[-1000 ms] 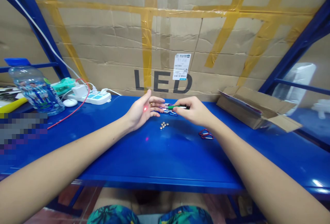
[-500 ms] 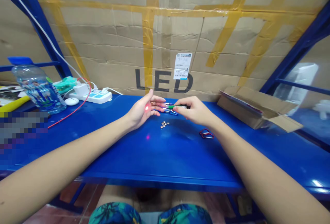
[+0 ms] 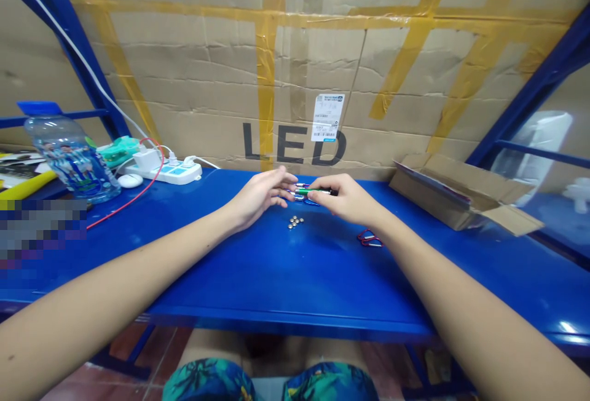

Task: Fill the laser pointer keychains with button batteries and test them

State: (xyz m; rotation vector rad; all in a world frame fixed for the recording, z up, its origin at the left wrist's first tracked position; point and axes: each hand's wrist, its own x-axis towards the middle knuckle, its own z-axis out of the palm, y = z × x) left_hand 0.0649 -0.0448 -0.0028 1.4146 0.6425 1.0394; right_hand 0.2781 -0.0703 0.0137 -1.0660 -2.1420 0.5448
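My right hand [image 3: 345, 197] grips a slim green laser pointer [image 3: 305, 191], its green end aimed left. Close to that end is my left hand [image 3: 262, 195], open, its fingers loosely curved and apart; whether they touch the pointer I cannot tell. Partly hidden behind both hands lie blue and silver items, among them a blue carabiner [image 3: 312, 202]. Several button cells [image 3: 295, 221] sit in a small cluster on the blue table [image 3: 276, 278], nearer me than the hands. Red carabiners [image 3: 369, 239] rest beneath my right wrist.
An open cardboard box [image 3: 433, 195] stands at the right. On the left are a plastic bottle [image 3: 76, 161] with a blue cap, a white power strip [image 3: 177, 171] and a red cable [image 3: 138, 195]. A large taped carton [image 3: 207, 81] closes off the back.
The red light spots on my left palm and on the table are gone. My left thumb has come down toward its fingers. The right hand still holds the laser pointer, nearly unmoved.
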